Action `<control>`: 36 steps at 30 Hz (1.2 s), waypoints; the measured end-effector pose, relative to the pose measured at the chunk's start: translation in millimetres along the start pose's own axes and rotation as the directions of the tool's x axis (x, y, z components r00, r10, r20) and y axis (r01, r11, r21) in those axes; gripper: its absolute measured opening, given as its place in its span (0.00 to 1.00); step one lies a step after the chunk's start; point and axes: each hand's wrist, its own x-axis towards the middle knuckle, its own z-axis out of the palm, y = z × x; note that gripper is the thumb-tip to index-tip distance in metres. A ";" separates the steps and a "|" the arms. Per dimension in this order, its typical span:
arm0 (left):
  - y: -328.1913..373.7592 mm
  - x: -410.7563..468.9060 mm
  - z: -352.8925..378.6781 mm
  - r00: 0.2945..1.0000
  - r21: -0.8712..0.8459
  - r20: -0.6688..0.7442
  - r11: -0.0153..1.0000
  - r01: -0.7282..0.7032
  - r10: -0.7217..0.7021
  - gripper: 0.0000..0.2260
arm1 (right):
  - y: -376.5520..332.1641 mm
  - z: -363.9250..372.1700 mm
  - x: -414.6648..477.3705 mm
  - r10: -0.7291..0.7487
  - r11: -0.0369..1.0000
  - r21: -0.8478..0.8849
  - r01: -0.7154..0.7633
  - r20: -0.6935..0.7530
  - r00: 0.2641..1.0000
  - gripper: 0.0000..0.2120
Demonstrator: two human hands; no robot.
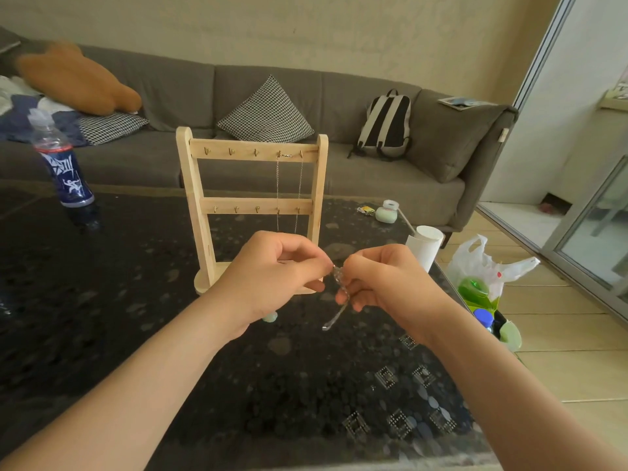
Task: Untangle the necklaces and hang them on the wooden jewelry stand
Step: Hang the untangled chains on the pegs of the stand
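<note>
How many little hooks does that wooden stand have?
10 hooks. Five sit along the top rail of the wooden stand, five along the lower rail. A chain hangs from the top row's two rightmost hooks; none look hidden.

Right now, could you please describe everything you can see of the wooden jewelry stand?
The wooden jewelry stand is pale bare wood: two posts joined by two crossbars, each with five small brass-coloured hooks, on a rounded base. It stands upright on the dark table. A thin hanging chain loops from the two rightmost upper hooks. The left hand and right hand, pinching a tangled necklace, hide its lower right.
</note>
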 end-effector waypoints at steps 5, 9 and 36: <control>-3.8 5.5 8.4 0.981 -0.239 0.117 0.955 0.179 -0.154 0.15 | -0.8 1.1 1.0 -0.016 0.999 0.051 0.013 0.054 0.998 0.11; -1.9 6.9 12.1 0.974 -0.413 0.104 0.882 0.227 -0.202 0.16 | -0.6 5.1 3.1 -0.045 0.989 0.143 0.040 0.026 0.999 0.10; -4.8 10.1 10.9 0.957 -0.409 -0.153 0.897 0.165 -0.246 0.14 | 13.5 8.1 11.0 -0.407 0.862 -0.383 0.333 -0.130 0.904 0.04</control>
